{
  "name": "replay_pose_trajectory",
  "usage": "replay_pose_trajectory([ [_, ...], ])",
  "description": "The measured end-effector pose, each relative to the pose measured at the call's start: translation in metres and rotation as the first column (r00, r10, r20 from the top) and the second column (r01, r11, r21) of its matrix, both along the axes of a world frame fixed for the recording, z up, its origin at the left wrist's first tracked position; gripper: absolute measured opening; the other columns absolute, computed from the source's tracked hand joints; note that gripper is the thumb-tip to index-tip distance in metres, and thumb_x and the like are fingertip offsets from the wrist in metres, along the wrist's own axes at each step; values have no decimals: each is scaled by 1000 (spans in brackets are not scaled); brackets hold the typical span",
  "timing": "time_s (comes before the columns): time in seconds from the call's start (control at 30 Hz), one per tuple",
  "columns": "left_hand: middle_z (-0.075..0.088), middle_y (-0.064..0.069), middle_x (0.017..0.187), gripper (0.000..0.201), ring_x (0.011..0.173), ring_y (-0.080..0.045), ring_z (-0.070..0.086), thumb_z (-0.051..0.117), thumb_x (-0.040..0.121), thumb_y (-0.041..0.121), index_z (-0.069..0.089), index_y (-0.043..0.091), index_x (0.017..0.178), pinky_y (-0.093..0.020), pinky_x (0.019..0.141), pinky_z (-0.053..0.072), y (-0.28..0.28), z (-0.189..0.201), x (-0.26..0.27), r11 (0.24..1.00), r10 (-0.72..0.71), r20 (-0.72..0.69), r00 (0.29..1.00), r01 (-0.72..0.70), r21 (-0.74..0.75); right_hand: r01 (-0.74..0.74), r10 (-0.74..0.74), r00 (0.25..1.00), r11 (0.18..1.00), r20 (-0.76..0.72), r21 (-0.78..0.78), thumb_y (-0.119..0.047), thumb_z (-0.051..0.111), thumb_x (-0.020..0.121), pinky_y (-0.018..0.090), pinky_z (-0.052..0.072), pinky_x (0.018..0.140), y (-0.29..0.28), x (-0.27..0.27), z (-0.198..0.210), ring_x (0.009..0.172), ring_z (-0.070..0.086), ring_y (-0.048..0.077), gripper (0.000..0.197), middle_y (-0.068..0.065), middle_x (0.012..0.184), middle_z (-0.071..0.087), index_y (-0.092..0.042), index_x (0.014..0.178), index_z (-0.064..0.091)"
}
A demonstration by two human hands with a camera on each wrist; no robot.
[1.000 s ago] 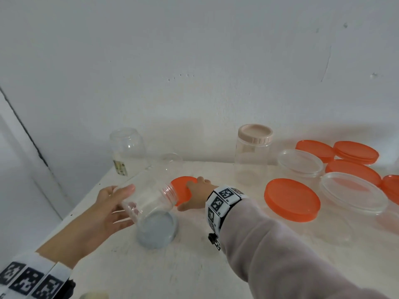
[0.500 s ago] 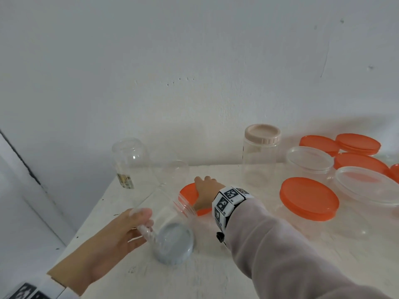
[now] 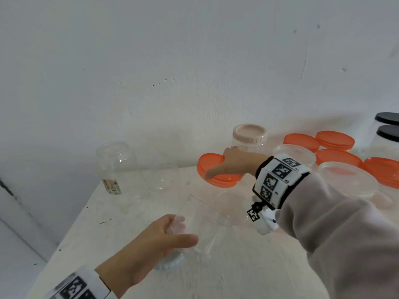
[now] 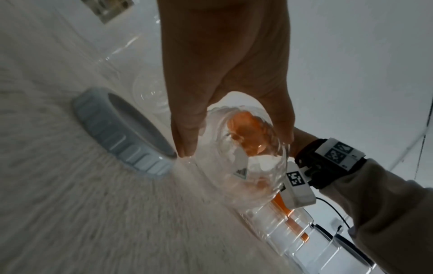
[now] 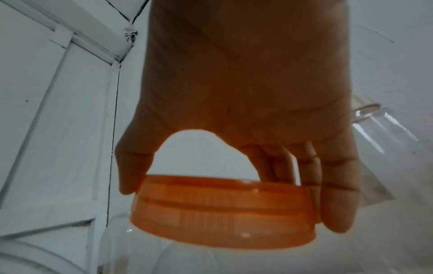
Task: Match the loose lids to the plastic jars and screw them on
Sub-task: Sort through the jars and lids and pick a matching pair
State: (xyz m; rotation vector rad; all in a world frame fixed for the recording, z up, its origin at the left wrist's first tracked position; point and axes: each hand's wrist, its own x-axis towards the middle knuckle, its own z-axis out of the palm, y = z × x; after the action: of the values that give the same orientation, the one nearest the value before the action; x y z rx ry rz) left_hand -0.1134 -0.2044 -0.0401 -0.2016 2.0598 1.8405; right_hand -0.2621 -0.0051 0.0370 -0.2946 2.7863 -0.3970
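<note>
Orange round plastic screw lid (image 3: 217, 170) is gripped by the right hand (image 3: 235, 164), thumb on the near rim and fingers (image 5: 337, 202) curled over the far rim, as the right wrist view confirms; the lid is clear of the white table (image 3: 133, 229) and tilted. The left hand (image 3: 157, 240) is wrapped around the base end of a clear plastic jar (image 3: 207, 221), thumb on top and fingers underneath. The jar is held tilted, its long axis running from the left hand up and away toward the right, so that its open threaded mouth (image 3: 231, 203) faces the lid. The lid lies beyond and slightly above the mouth, near it but not yet touching. A grey ribbed lid (image 4: 121, 137) rests open side up on the table just beside the left hand, under the jar base. The coming move is judged to be bringing the lid back toward the mouth with its flat face square to the jar axis; the right hand, already carrying the lid, is the nearer one for this. Whether the lid diameter matches this mouth cannot be told for certain. A tilted start risks cross-threading.
</note>
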Motion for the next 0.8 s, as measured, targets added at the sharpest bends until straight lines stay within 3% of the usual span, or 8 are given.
replay_pose_trajectory([
  [0.07,63,-6,122,112,114,-24,62,96,27,48,51,16,124,-42,106,44,8,-2,-2,1000,-27,16,1000,27,-9,-2,4,1000,999,24,-54,-84,61,35,34,52,77,10,3,3,89,60,17,111,-3,111,52,-17,122,47],
  [0.13,60,-7,126,105,116,-25,59,96,33,41,48,18,124,-44,107,43,15,-4,-4,999,-43,24,999,43,-29,-16,25,997,992,78,-123,-78,68,42,37,52,88,19,9,5,96,60,18,101,-3,113,56,-21,124,48],
  [0.2,57,-5,129,108,117,-23,57,94,33,39,44,20,126,-42,108,42,22,-7,-4,997,-50,12,999,51,-63,-51,76,986,985,149,-167,-68,75,54,35,53,88,26,17,7,102,59,19,96,-2,122,53,-26,134,41],
  [0.3,54,-2,135,116,120,-21,56,92,35,38,38,23,136,-42,107,43,31,-7,-2,992,-104,-13,995,102,-78,-122,161,960,977,227,-175,-62,78,51,37,56,89,34,30,12,104,62,23,103,-2,125,51,-43,141,32],
  [0.47,47,13,138,102,123,-9,50,90,56,41,30,34,138,-34,107,42,39,-11,-1,960,-225,-76,971,207,-190,-210,241,927,968,287,-136,-44,82,69,29,58,80,38,45,15,101,60,16,86,-8,124,49,-44,140,32],
  [0.57,54,21,123,84,114,-2,52,88,64,29,37,40,130,-25,98,47,48,-7,0,926,-311,-192,931,252,-281,-284,286,914,958,289,-49,-44,80,72,28,55,82,35,52,19,108,55,16,87,-9,130,43,-44,142,29],
  [0.67,67,21,91,55,87,5,61,83,63,9,51,39,96,-9,77,50,56,-2,-2,908,-375,-309,874,279,-313,-365,335,902,928,272,70,-52,78,71,36,50,94,30,58,22,121,46,23,91,-11,135,34,-46,144,23],
  [0.8,57,48,86,61,81,25,54,80,70,-5,45,38,94,1,68,44,55,-1,-10,920,-373,-318,872,303,-247,-435,387,887,883,254,175,-57,77,68,40,45,96,22,63,23,125,41,23,96,-13,137,30,-47,145,20],
])
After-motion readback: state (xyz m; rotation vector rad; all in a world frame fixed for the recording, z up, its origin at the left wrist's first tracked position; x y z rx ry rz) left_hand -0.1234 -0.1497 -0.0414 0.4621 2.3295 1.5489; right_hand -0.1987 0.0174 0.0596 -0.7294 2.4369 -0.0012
